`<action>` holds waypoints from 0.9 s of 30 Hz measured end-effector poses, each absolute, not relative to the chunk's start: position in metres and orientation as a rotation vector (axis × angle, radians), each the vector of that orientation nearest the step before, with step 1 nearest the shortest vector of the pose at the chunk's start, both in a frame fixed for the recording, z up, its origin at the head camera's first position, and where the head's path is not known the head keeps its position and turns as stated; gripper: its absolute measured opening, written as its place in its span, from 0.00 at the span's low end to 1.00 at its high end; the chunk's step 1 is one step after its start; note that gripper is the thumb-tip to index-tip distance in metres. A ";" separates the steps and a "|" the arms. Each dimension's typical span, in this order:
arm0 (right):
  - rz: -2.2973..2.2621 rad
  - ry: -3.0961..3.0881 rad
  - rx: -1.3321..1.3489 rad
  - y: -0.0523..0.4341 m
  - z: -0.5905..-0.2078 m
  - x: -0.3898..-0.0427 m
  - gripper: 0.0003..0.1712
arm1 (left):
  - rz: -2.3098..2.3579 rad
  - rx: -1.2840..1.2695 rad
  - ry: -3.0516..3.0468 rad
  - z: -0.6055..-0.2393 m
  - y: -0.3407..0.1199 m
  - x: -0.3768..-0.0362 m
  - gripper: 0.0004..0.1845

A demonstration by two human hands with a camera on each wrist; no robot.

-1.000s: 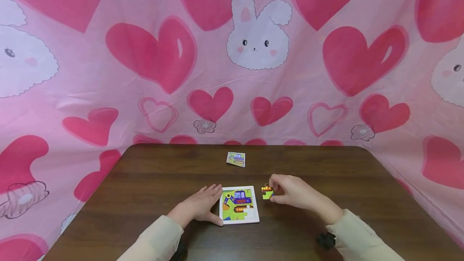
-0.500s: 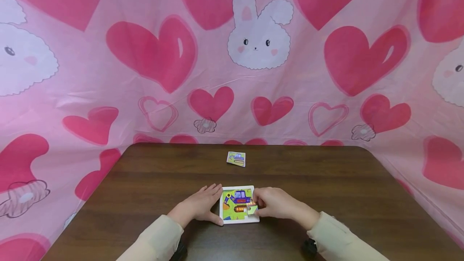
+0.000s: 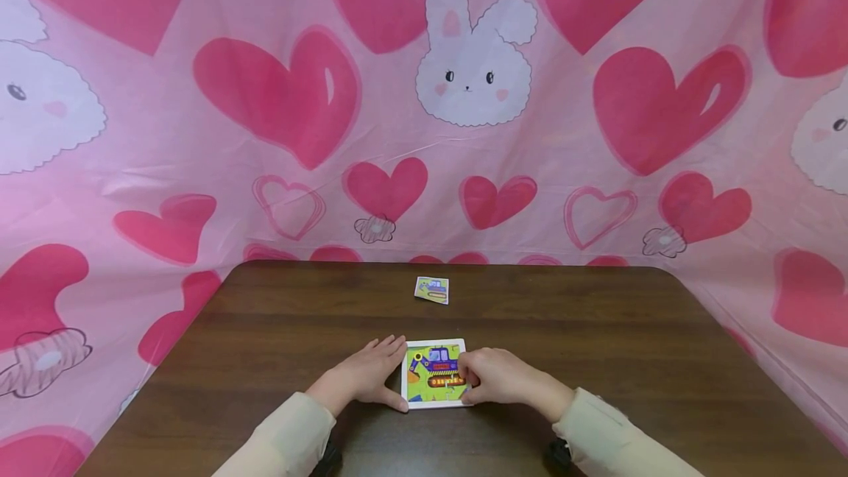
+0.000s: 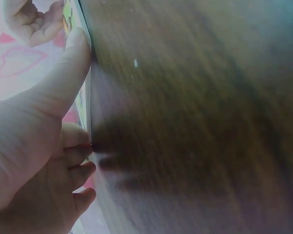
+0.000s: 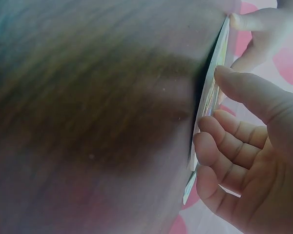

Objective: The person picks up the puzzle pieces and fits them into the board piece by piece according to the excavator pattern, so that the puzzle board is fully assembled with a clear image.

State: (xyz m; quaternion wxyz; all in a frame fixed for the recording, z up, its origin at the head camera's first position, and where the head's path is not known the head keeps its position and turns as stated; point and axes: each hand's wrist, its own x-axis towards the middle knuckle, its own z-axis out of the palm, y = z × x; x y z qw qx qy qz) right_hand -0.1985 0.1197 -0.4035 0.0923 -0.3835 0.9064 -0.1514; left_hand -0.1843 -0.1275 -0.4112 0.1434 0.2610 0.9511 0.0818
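A small white-framed puzzle board [image 3: 430,404] with a blue excavator picture lies on the dark wooden table [image 3: 596,330] near its front edge. My left hand [image 3: 367,374] rests on the table with its straight thumb [image 4: 63,73] against the board's left edge [image 4: 86,97]. My right hand [image 3: 497,377] is at the board's right side. Its thumb [image 5: 249,92] lies on the puzzle piece [image 3: 453,389] in the lower right corner, and its curled fingers [image 5: 224,146] lie against the board's edge [image 5: 210,97]. Most of that piece is hidden by the hand.
A small picture card [image 3: 432,290] showing the same excavator lies farther back on the table. A pink cloth with hearts and rabbits [image 3: 473,65] hangs behind and around the table. Cream sleeves [image 3: 285,436] cover both forearms.
My right hand carried the loose piece from the table right of the board leftward onto the board's lower right corner. The left hand and the board stayed put.
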 end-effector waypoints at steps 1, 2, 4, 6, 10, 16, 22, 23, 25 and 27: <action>-0.451 2.692 -1.141 0.120 -0.404 -0.198 0.17 | 0.236 0.750 2.742 -0.411 -0.127 -0.184 0.52; -0.453 2.692 -1.140 0.120 -0.404 -0.198 0.17 | 0.234 0.750 2.743 -0.411 -0.127 -0.184 0.52; -0.459 2.691 -1.143 0.121 -0.404 -0.198 0.17 | 0.236 0.749 2.742 -0.411 -0.127 -0.184 0.52; -0.469 2.686 -1.147 0.121 -0.405 -0.199 0.16 | 0.236 0.751 2.745 -0.411 -0.127 -0.184 0.52; -0.478 2.679 -1.152 0.122 -0.407 -0.200 0.14 | 0.237 0.759 2.749 -0.412 -0.127 -0.184 0.52; -0.463 2.690 -1.182 0.119 -0.407 -0.200 0.13 | 0.232 0.762 2.756 -0.412 -0.127 -0.184 0.52; -0.459 2.694 -1.215 0.116 -0.406 -0.200 0.13 | 0.232 0.747 2.753 -0.412 -0.127 -0.185 0.52; -0.458 2.694 -1.220 0.116 -0.406 -0.200 0.13 | 0.235 0.744 2.750 -0.412 -0.127 -0.185 0.52; -0.461 2.695 -1.240 0.115 -0.407 -0.200 0.12 | 0.241 0.739 2.747 -0.412 -0.127 -0.185 0.52; -0.458 2.695 -1.262 0.115 -0.408 -0.200 0.11 | 0.244 0.735 2.742 -0.412 -0.127 -0.186 0.52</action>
